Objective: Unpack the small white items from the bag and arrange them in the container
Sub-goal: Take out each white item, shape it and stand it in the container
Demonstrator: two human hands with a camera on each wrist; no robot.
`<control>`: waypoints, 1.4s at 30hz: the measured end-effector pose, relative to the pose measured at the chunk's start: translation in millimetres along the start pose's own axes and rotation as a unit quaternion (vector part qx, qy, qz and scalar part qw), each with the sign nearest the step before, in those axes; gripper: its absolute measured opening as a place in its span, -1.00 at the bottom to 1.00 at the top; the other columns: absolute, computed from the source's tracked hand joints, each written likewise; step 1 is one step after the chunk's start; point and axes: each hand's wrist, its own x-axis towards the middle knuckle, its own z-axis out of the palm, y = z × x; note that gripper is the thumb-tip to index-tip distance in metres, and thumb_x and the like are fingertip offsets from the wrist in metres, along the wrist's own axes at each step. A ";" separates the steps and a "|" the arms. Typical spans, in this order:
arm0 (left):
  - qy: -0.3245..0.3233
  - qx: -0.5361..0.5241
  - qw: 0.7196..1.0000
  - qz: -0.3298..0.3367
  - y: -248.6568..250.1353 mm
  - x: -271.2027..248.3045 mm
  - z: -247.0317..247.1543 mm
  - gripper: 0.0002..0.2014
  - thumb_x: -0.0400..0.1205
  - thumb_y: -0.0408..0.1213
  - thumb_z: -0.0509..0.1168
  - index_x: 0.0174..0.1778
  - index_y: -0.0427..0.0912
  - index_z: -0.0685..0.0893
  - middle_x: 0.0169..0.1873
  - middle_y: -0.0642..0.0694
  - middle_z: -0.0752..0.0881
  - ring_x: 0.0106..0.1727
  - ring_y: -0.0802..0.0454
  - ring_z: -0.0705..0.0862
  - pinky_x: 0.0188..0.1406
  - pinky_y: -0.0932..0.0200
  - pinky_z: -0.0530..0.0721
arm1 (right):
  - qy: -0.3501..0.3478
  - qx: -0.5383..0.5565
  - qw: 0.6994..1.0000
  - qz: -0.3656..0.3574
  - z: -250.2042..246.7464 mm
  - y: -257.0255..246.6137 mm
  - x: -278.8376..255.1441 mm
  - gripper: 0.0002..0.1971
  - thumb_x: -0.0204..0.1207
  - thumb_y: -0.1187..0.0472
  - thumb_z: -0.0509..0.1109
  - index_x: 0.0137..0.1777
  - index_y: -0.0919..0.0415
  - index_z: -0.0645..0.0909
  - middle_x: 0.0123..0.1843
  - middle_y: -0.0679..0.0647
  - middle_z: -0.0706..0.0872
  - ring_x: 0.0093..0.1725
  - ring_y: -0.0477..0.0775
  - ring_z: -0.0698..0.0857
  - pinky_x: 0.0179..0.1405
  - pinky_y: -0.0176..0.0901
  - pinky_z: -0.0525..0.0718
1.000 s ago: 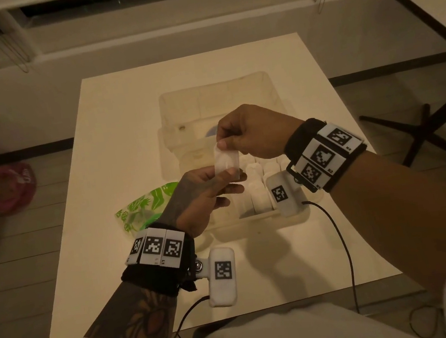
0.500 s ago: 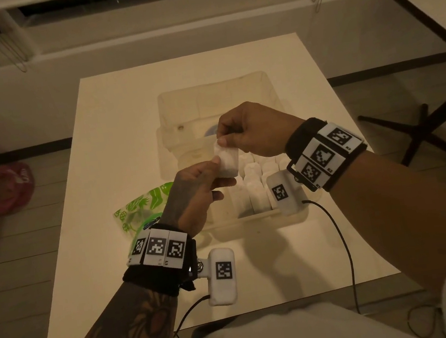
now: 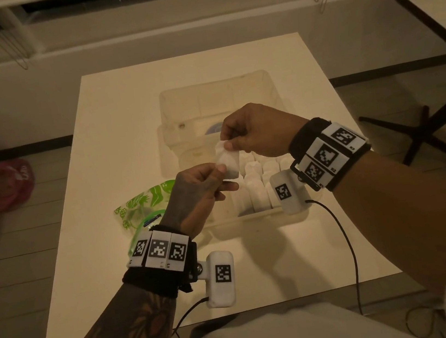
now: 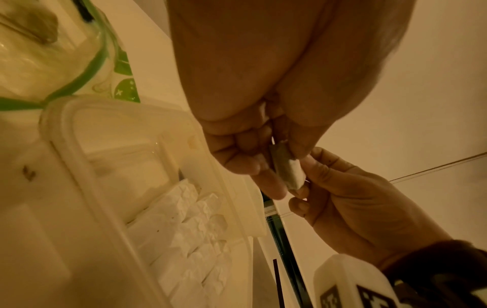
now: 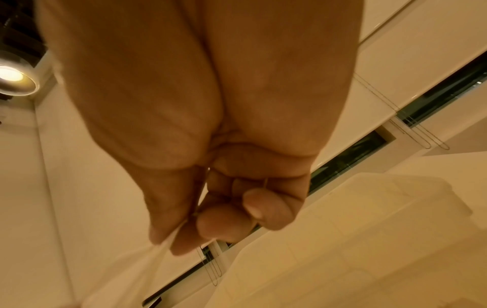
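**A:** Where is the item right now?

**B:** In mid-air above the container, held between both hands. The left hand pinches its lower end between thumb and fingers; the right hand pinches the upper end from one o'clock. Both grips are clenched on the same white item — neither is released.

**A:** How will it handle?

**B:** My guess is light and soft. It looks like a small wrapped packet, creased where the fingers press, so it should give under a firm squeeze. I would hold it by the ends or the flat sides, gently — a crushed one would not sit straight in a row.

**A:** And the rest of them?

**B:** Rows of similar white items stand packed in the container's near half, at about five o'clock from the held one. The far half looks mostly bare. The bag, clear with a green print, lies on the surface at eight o'clock, just beside the container.

**A:** Any writing to read?

**B:** None legible. The bag shows only green shapes, and the item's wrapper is too dim to tell. The wristbands carry black-and-white square markers, not words.
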 end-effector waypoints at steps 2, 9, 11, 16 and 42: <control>0.004 0.002 1.000 -0.016 0.0 -0.9 -0.4 -0.80 0.72 -0.21 0.24 0.06 -0.17 0.74 -0.06 -0.07 0.85 -0.11 -0.02 0.81 -0.22 0.11 0.63 | 0.004 0.001 1.000 -0.002 1.7 1.3 1.0 -0.94 0.58 0.20 0.44 -0.12 0.04 0.68 -0.29 -0.08 0.69 -0.35 -0.14 0.60 -0.28 -0.29 0.59; 0.102 0.076 0.991 -0.045 -9.6 -1.5 -19.8 -0.82 0.68 -0.21 0.28 -0.05 -0.16 0.78 -0.13 -0.01 0.83 -0.23 0.12 0.79 -0.39 0.27 0.58 | -0.042 -0.054 0.997 0.024 16.4 11.5 3.3 -0.98 0.56 0.16 0.45 -0.09 0.07 0.69 -0.26 -0.08 0.67 -0.32 -0.14 0.58 -0.25 -0.28 0.55; 0.111 0.096 0.987 -0.058 -15.0 -4.0 -27.8 -0.81 0.68 -0.24 0.28 -0.09 -0.21 0.79 -0.15 -0.03 0.83 -0.27 0.12 0.78 -0.39 0.28 0.58 | -0.071 -0.089 0.993 0.039 27.7 17.2 4.7 -1.00 0.55 0.16 0.46 -0.08 0.05 0.69 -0.23 -0.13 0.66 -0.27 -0.17 0.58 -0.19 -0.30 0.48; 0.117 0.143 0.978 -0.095 -25.6 -12.5 -42.3 -0.76 0.68 -0.23 0.28 -0.20 -0.24 0.78 -0.24 -0.10 0.83 -0.32 0.09 0.78 -0.32 0.19 0.64 | -0.134 -0.144 0.977 0.077 52.3 31.7 7.9 -0.83 0.53 0.18 0.48 0.08 0.17 0.75 -0.04 -0.03 0.72 -0.06 -0.05 0.64 0.01 -0.23 0.56; 0.119 0.415 0.882 -0.191 -78.7 -24.3 -61.4 -0.76 0.68 -0.36 0.17 -0.33 -0.19 0.55 -0.42 -0.04 0.56 -0.17 -0.15 0.61 -0.28 0.11 0.48 | -0.212 -0.348 0.895 0.182 77.5 42.0 37.8 -0.52 0.41 -0.08 0.56 0.15 0.28 0.65 -0.10 0.08 0.66 -0.11 0.13 0.64 0.01 -0.03 0.69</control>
